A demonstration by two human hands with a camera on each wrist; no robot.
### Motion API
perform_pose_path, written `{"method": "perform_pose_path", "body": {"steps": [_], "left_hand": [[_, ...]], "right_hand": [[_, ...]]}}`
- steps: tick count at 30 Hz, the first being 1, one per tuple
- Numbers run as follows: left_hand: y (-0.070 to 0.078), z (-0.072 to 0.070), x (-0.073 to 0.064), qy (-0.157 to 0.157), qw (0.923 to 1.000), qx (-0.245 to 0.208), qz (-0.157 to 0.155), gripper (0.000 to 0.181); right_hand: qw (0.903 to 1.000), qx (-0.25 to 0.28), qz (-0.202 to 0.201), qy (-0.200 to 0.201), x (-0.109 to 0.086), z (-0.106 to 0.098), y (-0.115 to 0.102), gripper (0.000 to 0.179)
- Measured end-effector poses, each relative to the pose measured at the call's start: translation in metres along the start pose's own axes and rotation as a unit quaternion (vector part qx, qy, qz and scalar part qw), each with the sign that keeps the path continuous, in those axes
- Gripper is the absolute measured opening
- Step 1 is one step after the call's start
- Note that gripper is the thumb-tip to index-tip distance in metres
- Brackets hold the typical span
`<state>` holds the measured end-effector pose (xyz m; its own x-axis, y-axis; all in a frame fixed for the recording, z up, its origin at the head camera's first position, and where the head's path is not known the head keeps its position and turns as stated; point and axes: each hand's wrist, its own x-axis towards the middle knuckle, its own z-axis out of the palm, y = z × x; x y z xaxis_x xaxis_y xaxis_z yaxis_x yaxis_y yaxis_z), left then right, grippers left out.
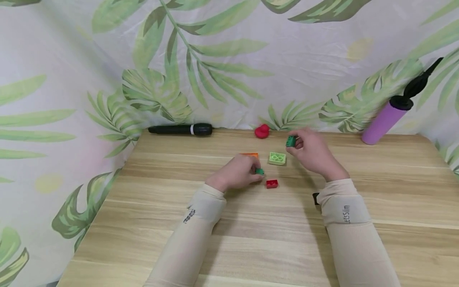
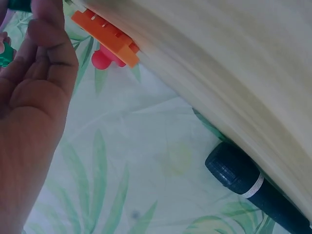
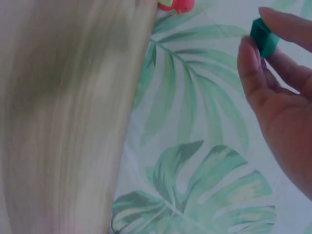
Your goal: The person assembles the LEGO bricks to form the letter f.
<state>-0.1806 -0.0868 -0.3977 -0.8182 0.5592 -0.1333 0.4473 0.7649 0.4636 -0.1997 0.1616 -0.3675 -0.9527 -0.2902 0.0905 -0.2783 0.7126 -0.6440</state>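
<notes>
My left hand (image 1: 236, 172) pinches a small green toy brick (image 1: 259, 171) low over the table, also seen at the top corner of the left wrist view. Between thumb and fingertips of my right hand (image 1: 312, 153) is another green brick (image 1: 291, 141), raised off the table; the right wrist view shows this green brick (image 3: 264, 38) from the side. A light green brick (image 1: 277, 158) lies between the two hands. Just in front of it is a small red brick (image 1: 271, 183). An orange brick (image 2: 105, 36) sits behind my left hand, partly hidden by it in the head view.
A red rubber duck (image 1: 262, 131) stands at the back edge. A black microphone-shaped object (image 1: 181, 129) lies back left. The purple hand pump (image 1: 385, 119) leans on the leaf-print cloth at the right. A dark object (image 1: 316, 198) is partly covered by my right sleeve on the wooden table (image 1: 258, 255).
</notes>
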Motion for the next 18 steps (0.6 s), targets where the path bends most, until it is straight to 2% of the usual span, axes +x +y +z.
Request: {"method": "perform_pose_path", "body": {"steps": [4, 10, 16, 18], "left_hand": [[-0.001, 0.001, 0.0, -0.007, 1.0, -0.003, -0.005, 0.015], [-0.003, 0.001, -0.002, -0.026, 0.9994, 0.007, -0.024, 0.013], [-0.003, 0.001, -0.003, -0.032, 0.9988, 0.033, -0.018, 0.006], [-0.004, 0.001, -0.003, -0.029, 0.9989, 0.033, -0.015, 0.01]], "right_hand": [[0.9988, 0.043, 0.007, -0.023, 0.002, 0.007, -0.002, 0.041], [0.9934, 0.109, 0.005, -0.035, 0.003, 0.016, -0.01, 0.041], [0.9919, 0.123, 0.014, -0.03, 0.002, 0.017, -0.012, 0.041], [0.9927, 0.116, 0.016, -0.029, 0.002, 0.017, -0.012, 0.041]]}}
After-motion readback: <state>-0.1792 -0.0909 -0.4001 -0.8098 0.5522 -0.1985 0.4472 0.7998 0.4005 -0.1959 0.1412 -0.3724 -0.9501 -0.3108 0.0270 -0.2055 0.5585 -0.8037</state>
